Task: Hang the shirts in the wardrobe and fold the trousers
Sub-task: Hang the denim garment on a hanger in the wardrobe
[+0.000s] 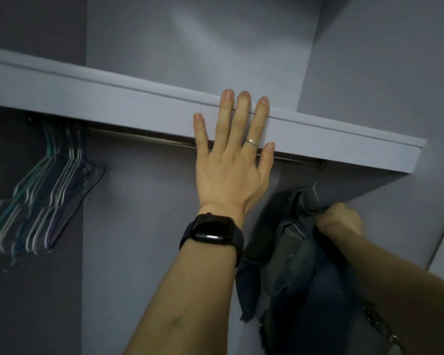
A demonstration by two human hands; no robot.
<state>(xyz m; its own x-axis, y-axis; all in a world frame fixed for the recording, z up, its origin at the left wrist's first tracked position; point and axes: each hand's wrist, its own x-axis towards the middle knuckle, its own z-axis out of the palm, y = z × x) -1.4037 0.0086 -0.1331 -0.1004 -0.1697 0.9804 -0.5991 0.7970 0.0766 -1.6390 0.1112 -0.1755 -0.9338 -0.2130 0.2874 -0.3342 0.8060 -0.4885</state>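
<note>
**Hanging a shirt, approach to the rail.** The dark denim shirt (pixel 295 254) is on a hanger whose wire hook (pixel 315 193) stands clear above the collar. It is held low at the right of the wardrobe, below the rail (pixel 139 136) and not yet on it. The right hand (pixel 340 220) has its fingers curled tightly round the collar, bunching cloth and hanger neck together, probably so that the garment cannot slide off while lifted. The left hand (pixel 228 172) lies flat on the front edge of the shelf (pixel 113 98), fingers (pixel 227 108) straight and spread, apparently to steady the reach. It wears a black watch (pixel 212 230). Empty hangers (pixel 54 180) crowd the rail's left end, leaving the right stretch bare for the hook.
</note>
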